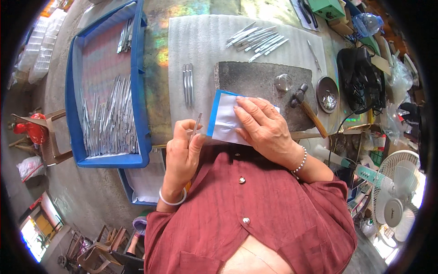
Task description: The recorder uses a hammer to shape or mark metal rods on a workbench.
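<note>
My left hand (pixel 181 148) pinches a slim, flat metal strip (pixel 196 124) upright between thumb and fingers, left of a white sheet with a blue border (pixel 224 114). On that sheet my right hand (pixel 262 122) lies flat with its fingers stretched out, hiding part of it. The sheet overlaps the near left part of a dark stone slab (pixel 260 75). Several slender metal handles (pixel 188 84) stand side by side left of the slab. Beyond the slab, a loose pile of similar metal handles (pixel 258 40) lies on white foam (pixel 191 36).
A blue tray (pixel 141 114) at left holds many metal strips. On the slab are a hammer (pixel 309 107) and a small clear glass cup (pixel 284 82). Right of it sits a dark round dish (pixel 323 86) with small shiny bits. A white fan (pixel 394 196) stands at lower right.
</note>
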Motion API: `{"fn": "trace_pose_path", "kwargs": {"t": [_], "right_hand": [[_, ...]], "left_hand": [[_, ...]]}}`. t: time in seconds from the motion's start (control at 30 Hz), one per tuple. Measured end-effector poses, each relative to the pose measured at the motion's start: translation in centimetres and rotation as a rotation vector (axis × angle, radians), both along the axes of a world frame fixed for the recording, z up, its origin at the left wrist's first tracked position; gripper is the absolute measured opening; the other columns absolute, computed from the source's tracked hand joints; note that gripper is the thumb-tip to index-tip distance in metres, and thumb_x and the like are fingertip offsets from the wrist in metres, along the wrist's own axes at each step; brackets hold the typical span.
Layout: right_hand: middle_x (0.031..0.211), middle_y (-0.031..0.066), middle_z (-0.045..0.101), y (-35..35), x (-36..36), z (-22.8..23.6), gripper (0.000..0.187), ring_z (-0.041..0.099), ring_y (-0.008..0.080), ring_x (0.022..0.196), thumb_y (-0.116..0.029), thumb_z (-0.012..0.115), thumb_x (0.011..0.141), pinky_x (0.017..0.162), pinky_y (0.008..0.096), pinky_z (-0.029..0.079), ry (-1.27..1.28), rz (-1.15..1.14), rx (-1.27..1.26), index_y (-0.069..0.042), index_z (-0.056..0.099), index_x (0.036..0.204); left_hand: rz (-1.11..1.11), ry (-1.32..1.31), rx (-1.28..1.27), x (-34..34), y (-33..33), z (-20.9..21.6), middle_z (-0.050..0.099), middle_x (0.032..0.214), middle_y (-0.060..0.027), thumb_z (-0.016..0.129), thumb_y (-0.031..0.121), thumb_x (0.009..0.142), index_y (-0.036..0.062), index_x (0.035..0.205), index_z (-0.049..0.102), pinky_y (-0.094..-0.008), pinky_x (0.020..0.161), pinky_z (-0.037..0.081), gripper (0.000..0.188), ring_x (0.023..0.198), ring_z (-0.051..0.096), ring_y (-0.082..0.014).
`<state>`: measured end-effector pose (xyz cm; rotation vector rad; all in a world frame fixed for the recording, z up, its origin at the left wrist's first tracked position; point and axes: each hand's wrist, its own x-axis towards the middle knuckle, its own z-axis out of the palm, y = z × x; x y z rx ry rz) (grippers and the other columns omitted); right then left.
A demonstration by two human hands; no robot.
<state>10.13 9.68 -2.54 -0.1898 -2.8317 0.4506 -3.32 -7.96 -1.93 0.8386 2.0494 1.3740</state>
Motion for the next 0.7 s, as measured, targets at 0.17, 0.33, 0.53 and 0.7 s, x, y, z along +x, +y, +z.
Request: {"fn": "trace_pose_path", "kwargs": {"t": [0.17,0.33,0.53,0.7], "right_hand": [[0.116,0.0158,0.058,1.0,0.2,-0.4,0.035,0.058,0.0302,0.106,-0.012,0.065,0.077,0.093,0.0395,0.047,0.083,0.042,0.017,0.000,0.059,0.109],[0.111,0.0172,0.060,2.7,2.1,2.5,0.023,0.062,0.0306,0.099,0.005,0.060,0.081,0.083,0.0369,0.052,0.285,-0.121,-0.389,0.000,0.059,0.104],[0.116,0.0173,0.057,4.7,6.4,3.7,0.031,0.056,0.0318,0.107,0.004,0.058,0.080,0.093,0.0374,0.044,0.293,-0.479,-0.232,0.000,0.056,0.111],[0.123,0.0158,0.049,4.9,8.4,1.5,0.044,0.046,0.0318,0.116,-0.001,0.056,0.078,0.098,0.0398,0.037,-0.105,-0.563,-0.008,0.000,0.049,0.121]], "left_hand": [[-0.206,0.223,0.066,-0.1,1.6,1.5,0.059,0.076,-0.0123,0.062,0.010,0.088,0.0022,0.096,0.057,-0.0330,0.056,0.047,0.013,0.061,0.060,-0.0266],[-0.265,0.426,0.109,0.7,4.4,0.8,0.057,0.077,-0.0103,0.067,0.003,0.079,0.0035,0.104,0.060,-0.0362,0.057,0.048,0.026,0.065,0.059,-0.0276],[-0.329,0.588,0.135,2.2,5.7,-1.1,0.054,0.078,-0.0110,0.066,-0.004,0.075,0.0038,0.106,0.063,-0.0362,0.059,0.045,0.033,0.068,0.056,-0.0261],[-0.349,0.736,0.168,2.6,6.7,-2.2,0.054,0.077,-0.0108,0.066,-0.002,0.073,0.0007,0.102,0.061,-0.0372,0.060,0.044,0.030,0.067,0.054,-0.0268]]}}
